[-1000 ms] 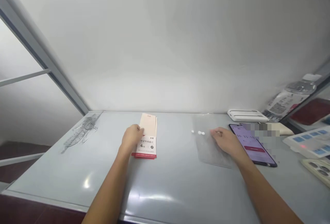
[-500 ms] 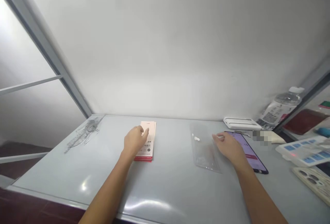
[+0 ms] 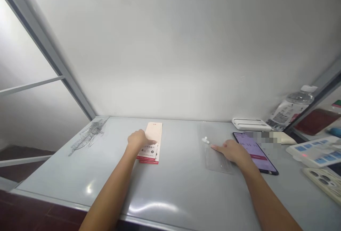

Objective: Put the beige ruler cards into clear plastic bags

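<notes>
My left hand [image 3: 137,140] is at the left side of a small stack of white-and-red printed cards [image 3: 154,130]. Its thumb lies across the top card, whose lower end sticks out to the left of those below; the other fingers are curled at the edge, partly hidden. Across the table, my right hand [image 3: 231,151] reaches over a flat clear plastic bag [image 3: 218,163] with its index finger stretched out and the tip on the bag. A small white plastic piece [image 3: 205,140] sits on the bag's upper part, just beyond that fingertip.
Right of my right hand lies a phone [image 3: 255,154] with a lit screen. Behind it are a white device [image 3: 252,124] and a clear bottle [image 3: 293,106]. A white case with blue panels [image 3: 314,151] and another phone [image 3: 323,183] lie at far right. A wall closes the back.
My left thumb has come down onto the cards, and the top card has shifted slightly left. My right hand has moved left over the bag, its index finger now extended.
</notes>
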A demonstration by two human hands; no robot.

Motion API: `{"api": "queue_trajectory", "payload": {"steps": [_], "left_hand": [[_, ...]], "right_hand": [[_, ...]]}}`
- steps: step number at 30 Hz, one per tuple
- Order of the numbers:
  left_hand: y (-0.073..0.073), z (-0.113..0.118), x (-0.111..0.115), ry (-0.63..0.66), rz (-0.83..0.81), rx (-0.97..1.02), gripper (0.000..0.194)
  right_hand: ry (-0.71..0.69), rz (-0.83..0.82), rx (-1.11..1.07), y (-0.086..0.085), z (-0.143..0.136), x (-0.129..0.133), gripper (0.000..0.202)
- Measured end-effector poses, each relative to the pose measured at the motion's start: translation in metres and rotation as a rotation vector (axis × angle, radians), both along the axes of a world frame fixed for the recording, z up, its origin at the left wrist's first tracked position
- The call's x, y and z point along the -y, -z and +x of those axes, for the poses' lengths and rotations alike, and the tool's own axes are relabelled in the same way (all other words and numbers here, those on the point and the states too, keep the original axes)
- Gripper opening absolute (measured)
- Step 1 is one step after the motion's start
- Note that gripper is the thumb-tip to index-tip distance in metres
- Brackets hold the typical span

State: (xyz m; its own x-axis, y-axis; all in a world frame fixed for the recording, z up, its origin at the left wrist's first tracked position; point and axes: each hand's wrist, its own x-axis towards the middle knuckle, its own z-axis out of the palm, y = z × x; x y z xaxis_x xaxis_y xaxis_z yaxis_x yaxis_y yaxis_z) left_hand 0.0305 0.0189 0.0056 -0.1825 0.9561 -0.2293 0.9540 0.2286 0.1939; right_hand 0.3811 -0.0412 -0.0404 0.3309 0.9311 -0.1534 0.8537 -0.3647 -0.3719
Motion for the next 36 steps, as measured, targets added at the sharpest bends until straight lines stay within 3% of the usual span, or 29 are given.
{"api": "queue_trajectory", "payload": {"steps": [3,7,11,16,22,26,31,33,36], "left_hand": [[0.000,-0.003,0.001,-0.013,-0.013,-0.005,0.065],[0.000,-0.005,0.001,-0.016,-0.005,0.010,0.064],[0.000,-0.008,-0.002,-0.047,-0.010,0.084,0.071],[0.002,-0.014,-0.004,-0.048,-0.076,0.153,0.054],[0.004,-0.019,-0.003,-0.073,0.019,0.160,0.047],[-0.003,-0.006,0.004,0.021,0.128,0.530,0.039],[-0.014,0.030,0.028,0.195,0.055,1.151,0.037],[-0.011,0.044,0.039,0.229,0.021,1.216,0.034],[-0.002,0.061,0.050,0.226,-0.013,1.126,0.036]], "right_hand": [[-0.003,0.032,-0.033,-0.007,0.005,-0.001,0.038],[-0.026,0.089,-0.077,-0.031,0.004,0.001,0.035],[-0.055,0.308,-0.465,-0.050,-0.008,0.004,0.035],[-0.027,0.533,-0.912,-0.043,-0.029,0.008,0.028],[-0.158,0.480,-1.024,-0.035,-0.058,0.017,0.030],[-0.220,0.435,-1.053,-0.033,-0.073,0.020,0.029],[-0.225,0.419,-1.034,-0.034,-0.083,0.024,0.027],[-0.225,0.416,-1.039,-0.036,-0.084,0.027,0.026],[-0.244,0.415,-1.086,-0.040,-0.085,0.029,0.024]]}}
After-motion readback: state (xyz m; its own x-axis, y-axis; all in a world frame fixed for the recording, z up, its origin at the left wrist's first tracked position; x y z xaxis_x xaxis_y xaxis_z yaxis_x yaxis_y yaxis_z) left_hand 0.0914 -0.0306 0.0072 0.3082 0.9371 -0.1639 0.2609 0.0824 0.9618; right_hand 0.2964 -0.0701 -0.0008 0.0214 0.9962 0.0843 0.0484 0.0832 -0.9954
